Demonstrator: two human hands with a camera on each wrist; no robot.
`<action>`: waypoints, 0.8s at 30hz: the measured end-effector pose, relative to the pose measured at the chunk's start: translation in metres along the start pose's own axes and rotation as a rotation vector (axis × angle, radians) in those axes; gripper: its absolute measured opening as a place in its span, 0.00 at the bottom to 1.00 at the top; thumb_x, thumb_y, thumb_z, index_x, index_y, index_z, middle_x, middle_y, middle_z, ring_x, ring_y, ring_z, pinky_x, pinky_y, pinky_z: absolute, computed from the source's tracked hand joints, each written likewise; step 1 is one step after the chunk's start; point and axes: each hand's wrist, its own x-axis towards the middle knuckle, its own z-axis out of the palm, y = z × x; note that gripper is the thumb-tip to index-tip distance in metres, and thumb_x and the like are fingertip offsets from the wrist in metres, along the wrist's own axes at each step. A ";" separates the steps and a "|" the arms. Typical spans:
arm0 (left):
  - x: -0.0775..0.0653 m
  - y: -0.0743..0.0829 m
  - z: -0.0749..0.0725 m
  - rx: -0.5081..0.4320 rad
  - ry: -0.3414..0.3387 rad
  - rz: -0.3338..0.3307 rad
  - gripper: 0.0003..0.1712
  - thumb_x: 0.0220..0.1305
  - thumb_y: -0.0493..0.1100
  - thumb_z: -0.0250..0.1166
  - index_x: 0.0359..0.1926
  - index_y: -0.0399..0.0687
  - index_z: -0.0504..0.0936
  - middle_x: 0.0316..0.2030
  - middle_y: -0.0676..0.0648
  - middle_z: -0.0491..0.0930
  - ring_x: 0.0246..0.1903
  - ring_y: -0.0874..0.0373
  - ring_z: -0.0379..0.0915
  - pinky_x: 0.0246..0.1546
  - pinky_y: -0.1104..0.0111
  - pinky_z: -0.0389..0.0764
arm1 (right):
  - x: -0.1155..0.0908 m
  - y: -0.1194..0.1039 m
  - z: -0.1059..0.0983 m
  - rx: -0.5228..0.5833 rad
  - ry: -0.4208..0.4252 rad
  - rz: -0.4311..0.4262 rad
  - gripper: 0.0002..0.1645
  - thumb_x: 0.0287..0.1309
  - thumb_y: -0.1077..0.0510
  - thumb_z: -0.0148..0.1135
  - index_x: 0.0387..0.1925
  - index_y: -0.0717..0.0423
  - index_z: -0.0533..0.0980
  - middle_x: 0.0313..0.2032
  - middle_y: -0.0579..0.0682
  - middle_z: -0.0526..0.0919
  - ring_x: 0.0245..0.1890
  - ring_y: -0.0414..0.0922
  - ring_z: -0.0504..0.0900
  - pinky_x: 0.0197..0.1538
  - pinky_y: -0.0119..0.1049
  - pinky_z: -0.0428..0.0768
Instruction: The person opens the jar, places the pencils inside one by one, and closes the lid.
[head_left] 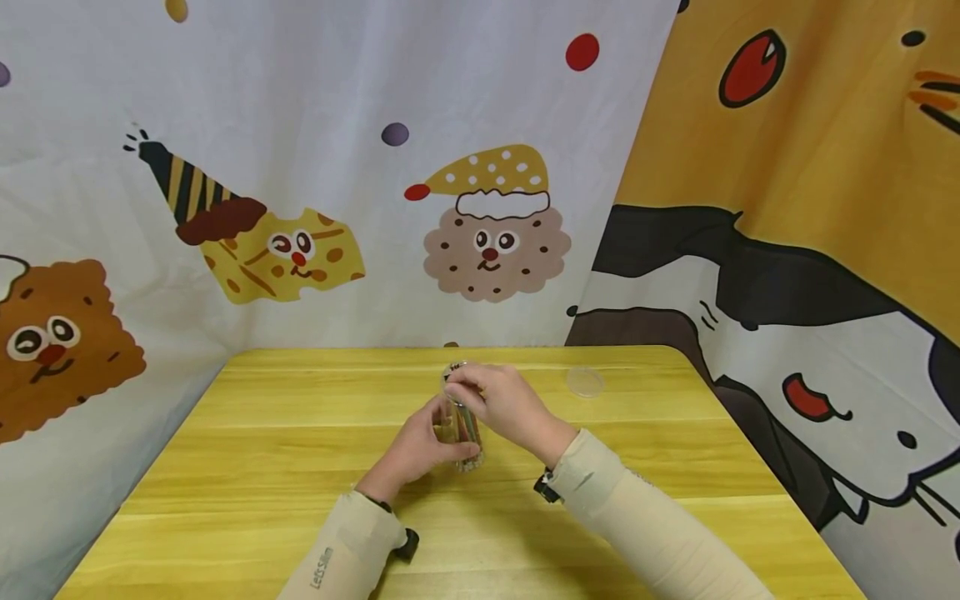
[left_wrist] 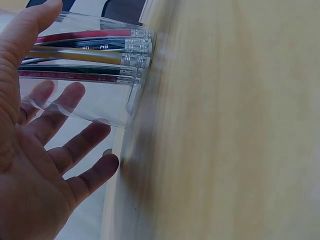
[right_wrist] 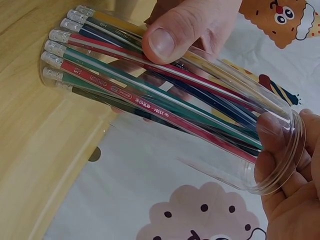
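A clear plastic jar [head_left: 468, 429] of pencils stands tilted over the table between both hands. Red, green, dark blue and yellow pencils [right_wrist: 150, 107] lie lengthwise inside, their erasers toward the jar's base. My left hand [head_left: 420, 442] holds the jar's side, its thumb pressed on the wall; in the left wrist view, the lower fingers stand spread beneath. At the jar's open end is my right hand [head_left: 510, 408], with curled fingers [right_wrist: 270, 132] at the threaded rim [right_wrist: 300, 130]. Whether any fingertip is inside the mouth, I cannot tell.
On the wooden table [head_left: 300, 417], a clear round lid [head_left: 585, 382] lies flat toward the back, right of the hands. A cartoon-printed curtain [head_left: 337, 100] hangs behind the table's far edge and down its right side.
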 end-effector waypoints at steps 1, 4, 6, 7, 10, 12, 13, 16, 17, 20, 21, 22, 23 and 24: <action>0.000 0.000 0.000 -0.002 -0.001 0.002 0.55 0.61 0.56 0.81 0.82 0.74 0.60 0.72 0.48 0.74 0.72 0.40 0.69 0.65 0.39 0.77 | 0.000 0.000 0.000 -0.004 0.001 -0.005 0.08 0.77 0.52 0.64 0.44 0.49 0.87 0.36 0.43 0.90 0.25 0.31 0.78 0.32 0.24 0.78; 0.000 -0.001 0.000 -0.009 -0.004 0.006 0.55 0.61 0.56 0.81 0.82 0.74 0.59 0.71 0.48 0.74 0.72 0.40 0.69 0.65 0.39 0.77 | 0.001 0.000 0.000 -0.021 0.005 -0.019 0.09 0.76 0.53 0.65 0.45 0.50 0.88 0.38 0.44 0.92 0.28 0.33 0.84 0.35 0.25 0.82; 0.000 -0.001 0.000 -0.014 -0.008 0.008 0.55 0.62 0.56 0.81 0.82 0.74 0.59 0.71 0.49 0.74 0.72 0.41 0.69 0.65 0.40 0.78 | 0.001 0.000 -0.001 -0.038 0.007 -0.032 0.09 0.76 0.53 0.65 0.46 0.50 0.88 0.40 0.45 0.93 0.32 0.35 0.87 0.38 0.27 0.84; 0.000 -0.001 0.000 -0.016 -0.009 0.009 0.55 0.62 0.56 0.81 0.82 0.75 0.59 0.71 0.49 0.74 0.71 0.41 0.69 0.65 0.40 0.78 | 0.001 0.000 -0.001 -0.045 0.007 -0.038 0.10 0.76 0.53 0.66 0.47 0.51 0.89 0.40 0.45 0.93 0.33 0.36 0.88 0.39 0.28 0.86; 0.000 -0.001 0.000 -0.018 -0.011 0.014 0.55 0.62 0.56 0.81 0.82 0.74 0.59 0.70 0.50 0.75 0.71 0.42 0.70 0.64 0.41 0.79 | 0.001 -0.001 -0.001 -0.067 0.009 -0.058 0.10 0.75 0.53 0.66 0.48 0.51 0.89 0.42 0.46 0.94 0.37 0.38 0.91 0.42 0.29 0.87; 0.000 -0.002 0.000 -0.021 -0.012 0.019 0.54 0.62 0.56 0.81 0.82 0.74 0.60 0.68 0.50 0.76 0.70 0.43 0.71 0.63 0.42 0.80 | 0.001 -0.001 -0.001 -0.082 0.012 -0.075 0.10 0.75 0.53 0.66 0.48 0.52 0.89 0.43 0.46 0.93 0.39 0.39 0.91 0.43 0.30 0.88; 0.000 -0.002 0.000 -0.022 -0.014 0.021 0.54 0.62 0.56 0.81 0.82 0.74 0.60 0.67 0.51 0.77 0.69 0.43 0.72 0.63 0.43 0.80 | 0.001 -0.001 0.000 -0.093 0.015 -0.085 0.10 0.75 0.53 0.67 0.48 0.51 0.89 0.43 0.46 0.93 0.39 0.39 0.91 0.44 0.30 0.88; 0.000 -0.002 0.000 -0.030 -0.020 0.028 0.53 0.62 0.56 0.81 0.81 0.74 0.61 0.65 0.52 0.79 0.68 0.44 0.73 0.62 0.45 0.81 | 0.001 -0.001 0.000 -0.139 0.031 -0.120 0.10 0.74 0.53 0.67 0.48 0.51 0.89 0.44 0.46 0.92 0.43 0.40 0.91 0.47 0.31 0.88; 0.000 -0.003 -0.001 -0.035 -0.024 0.030 0.53 0.62 0.56 0.81 0.81 0.74 0.61 0.65 0.53 0.79 0.68 0.44 0.73 0.62 0.45 0.82 | 0.001 0.000 0.001 -0.157 0.037 -0.130 0.10 0.74 0.53 0.68 0.48 0.51 0.90 0.44 0.46 0.92 0.43 0.40 0.91 0.47 0.31 0.88; 0.000 -0.003 -0.001 -0.043 -0.029 0.037 0.52 0.62 0.56 0.81 0.81 0.73 0.62 0.64 0.53 0.79 0.67 0.44 0.74 0.61 0.46 0.82 | 0.000 0.000 0.002 -0.215 0.071 -0.159 0.09 0.74 0.53 0.68 0.47 0.49 0.90 0.45 0.45 0.91 0.46 0.41 0.89 0.52 0.35 0.88; 0.000 -0.003 -0.001 -0.044 -0.028 0.038 0.51 0.62 0.56 0.81 0.80 0.72 0.63 0.64 0.53 0.79 0.67 0.44 0.74 0.61 0.46 0.82 | 0.000 0.001 0.002 -0.236 0.083 -0.165 0.09 0.74 0.52 0.68 0.46 0.49 0.90 0.45 0.45 0.90 0.46 0.41 0.89 0.54 0.36 0.87; 0.000 -0.003 -0.001 -0.045 -0.027 0.040 0.50 0.62 0.56 0.81 0.80 0.71 0.63 0.64 0.53 0.80 0.67 0.44 0.74 0.61 0.46 0.82 | 0.000 0.001 0.003 -0.252 0.099 -0.169 0.09 0.73 0.52 0.69 0.46 0.48 0.91 0.44 0.45 0.90 0.47 0.42 0.89 0.56 0.38 0.87; 0.000 -0.003 -0.001 -0.045 -0.024 0.039 0.50 0.62 0.57 0.81 0.79 0.71 0.64 0.64 0.53 0.79 0.67 0.44 0.74 0.61 0.45 0.82 | 0.000 0.001 0.003 -0.267 0.112 -0.170 0.09 0.73 0.51 0.69 0.45 0.48 0.91 0.44 0.45 0.91 0.47 0.42 0.89 0.57 0.40 0.86; 0.001 -0.003 -0.001 -0.043 -0.020 0.038 0.49 0.62 0.57 0.81 0.79 0.70 0.65 0.64 0.52 0.79 0.67 0.44 0.73 0.61 0.45 0.82 | 0.000 0.001 0.003 -0.280 0.124 -0.170 0.09 0.73 0.51 0.70 0.45 0.48 0.91 0.44 0.45 0.91 0.47 0.43 0.89 0.58 0.42 0.86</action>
